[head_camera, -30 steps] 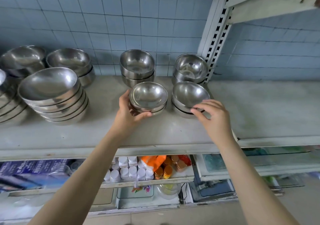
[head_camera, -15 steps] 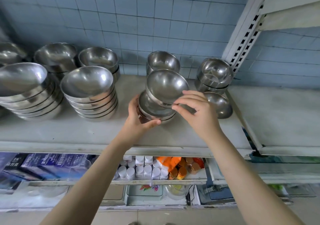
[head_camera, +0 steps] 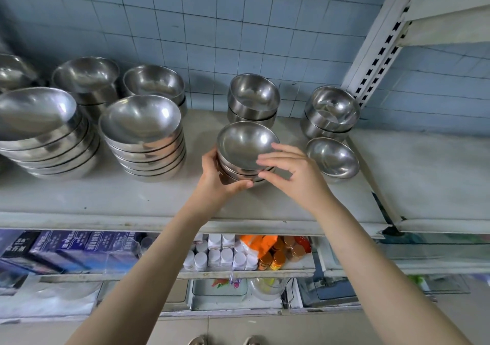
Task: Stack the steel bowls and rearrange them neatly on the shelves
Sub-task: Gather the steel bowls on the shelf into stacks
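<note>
A small stack of steel bowls (head_camera: 246, 145) stands mid-shelf, its top bowl nested on the others. My left hand (head_camera: 214, 182) grips the stack's left side, thumb under the front. My right hand (head_camera: 299, 182) hovers at the stack's right rim with fingers spread, holding nothing. A single steel bowl (head_camera: 331, 159) sits to the right. Behind are two small stacks, one at the back centre (head_camera: 253, 98) and one at the back right (head_camera: 331, 111). Larger bowl stacks (head_camera: 143, 132) (head_camera: 39, 129) fill the left.
The white shelf (head_camera: 424, 172) continues right past a slotted upright post (head_camera: 376, 47). More bowls (head_camera: 153, 84) line the tiled back wall. On the lower shelf are white bottles (head_camera: 225, 254), orange-capped jars (head_camera: 275, 257) and blue boxes (head_camera: 79, 246).
My right hand lifted the top bowl off the right front pair, carried it left and set it on the stack in my left hand, then let go. The view shifted left.
</note>
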{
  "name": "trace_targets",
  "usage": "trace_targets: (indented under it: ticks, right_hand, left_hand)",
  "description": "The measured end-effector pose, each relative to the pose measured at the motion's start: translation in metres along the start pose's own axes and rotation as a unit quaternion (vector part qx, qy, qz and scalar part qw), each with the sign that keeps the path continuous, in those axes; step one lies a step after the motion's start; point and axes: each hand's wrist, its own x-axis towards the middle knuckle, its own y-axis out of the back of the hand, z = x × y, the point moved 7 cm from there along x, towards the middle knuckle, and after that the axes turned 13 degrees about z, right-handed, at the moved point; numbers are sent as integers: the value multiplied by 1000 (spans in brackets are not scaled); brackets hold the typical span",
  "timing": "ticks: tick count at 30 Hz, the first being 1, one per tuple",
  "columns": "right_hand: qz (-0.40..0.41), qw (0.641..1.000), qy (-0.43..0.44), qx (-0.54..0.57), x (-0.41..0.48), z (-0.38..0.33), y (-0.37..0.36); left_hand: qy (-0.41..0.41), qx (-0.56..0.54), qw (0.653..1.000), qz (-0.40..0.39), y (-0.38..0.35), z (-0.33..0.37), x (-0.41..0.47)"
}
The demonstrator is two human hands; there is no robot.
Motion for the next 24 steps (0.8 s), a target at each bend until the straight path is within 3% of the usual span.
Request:
trace_targets:
  ticks: [2,4,6,9,15,18,24]
  right_hand:
    - [2,999,-53,12,0,6,15]
    - [54,994,-83,-38,-3,23,46]
    - [56,976,-123,-174,-15,48,70]
    - [-25,924,-164,-346,-42,77,75]
    - [107,955,-166,-223,-44,73,92]
    - [148,972,-64,-171,-23,34,96]
    - [59,988,108,-90,17,-35,46]
  left_hand:
    - [9,-4,1000,-2,0,0,0]
    - [20,-9,1000,-5,-1,-1,1]
    - [23,-14,1000,-7,-1,-2,1]
    - [24,-17,1000,-9,-2,-1,2]
    - [41,-14,999,-9,-1,-2,0]
    - [44,-18,999,-10,-1,-1,0]
    - [36,-24,999,-10,-2,0,-1]
